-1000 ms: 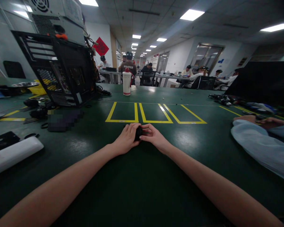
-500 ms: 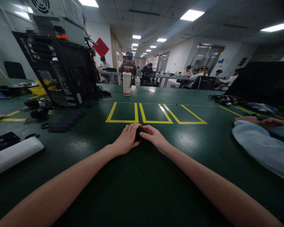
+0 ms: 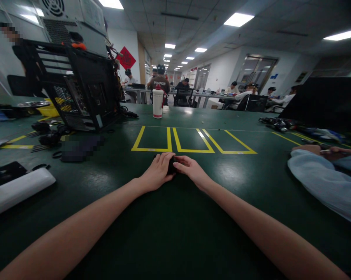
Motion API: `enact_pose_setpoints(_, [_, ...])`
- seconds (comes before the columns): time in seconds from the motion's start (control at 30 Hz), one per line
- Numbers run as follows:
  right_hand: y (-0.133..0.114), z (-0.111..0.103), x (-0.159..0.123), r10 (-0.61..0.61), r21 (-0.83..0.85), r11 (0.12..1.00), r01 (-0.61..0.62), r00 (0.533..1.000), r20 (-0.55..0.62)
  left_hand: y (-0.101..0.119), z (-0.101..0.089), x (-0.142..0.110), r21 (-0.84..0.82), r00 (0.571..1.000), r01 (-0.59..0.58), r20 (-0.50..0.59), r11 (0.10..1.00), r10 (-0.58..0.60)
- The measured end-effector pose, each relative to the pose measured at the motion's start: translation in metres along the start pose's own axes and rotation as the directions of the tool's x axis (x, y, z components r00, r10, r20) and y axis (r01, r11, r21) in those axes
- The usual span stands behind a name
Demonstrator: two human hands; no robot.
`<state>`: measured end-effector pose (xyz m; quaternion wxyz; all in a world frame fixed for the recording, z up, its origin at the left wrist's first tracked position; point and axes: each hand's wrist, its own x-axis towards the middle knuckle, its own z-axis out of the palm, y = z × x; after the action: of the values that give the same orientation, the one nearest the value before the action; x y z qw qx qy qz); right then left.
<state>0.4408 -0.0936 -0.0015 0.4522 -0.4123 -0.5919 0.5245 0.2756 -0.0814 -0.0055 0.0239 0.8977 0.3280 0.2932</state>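
My left hand (image 3: 158,171) and my right hand (image 3: 190,169) meet on the dark green table (image 3: 175,225), just in front of the yellow taped boxes (image 3: 190,140). Both are closed around a small black object (image 3: 171,165) held between them. Most of that object is hidden by the fingers, so I cannot make out what it is. Both bare forearms stretch back toward me across the table.
An open black computer case (image 3: 79,91) stands at the back left, with cables and black parts (image 3: 47,136) before it. A white bottle (image 3: 157,102) is behind the boxes. A white roll (image 3: 18,190) lies at the left. A co-worker's light-sleeved arm (image 3: 324,182) rests at the right.
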Motion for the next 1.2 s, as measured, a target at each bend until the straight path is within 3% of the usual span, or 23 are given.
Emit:
enact_pose_setpoints(0.17, [-0.0056, -0.0031, -0.0023, -0.057, -0.047, 0.997, 0.060, 0.997, 0.059, -0.0002, 0.0000, -0.0001, -0.022, 1.000, 0.015, 0.005, 1.000, -0.014])
enact_pose_setpoints(0.5, [0.0012, -0.0001, -0.0011, -0.003, 0.015, 1.000, 0.003, 1.000, -0.013, 0.0025, -0.0014, 0.0021, 0.012, 1.000, -0.023, -0.013, 1.000, 0.023])
enact_pose_setpoints(0.73, [-0.0041, -0.0031, -0.0029, -0.047, -0.004, 0.999, 0.047, 0.996, 0.070, 0.0005, -0.0010, 0.0003, -0.023, 1.000, 0.006, 0.004, 1.000, -0.006])
enact_pose_setpoints(1.03, [-0.0005, 0.0004, -0.0035, -0.001, 0.042, 0.999, 0.001, 1.000, -0.004, 0.0017, -0.0016, 0.0008, 0.006, 1.000, 0.002, 0.002, 1.000, -0.002])
enact_pose_setpoints(1.2, [-0.0007, -0.0016, -0.0010, 0.006, -0.020, 1.000, -0.006, 1.000, 0.004, 0.0001, -0.0004, 0.0000, 0.004, 1.000, 0.007, 0.005, 1.000, -0.007])
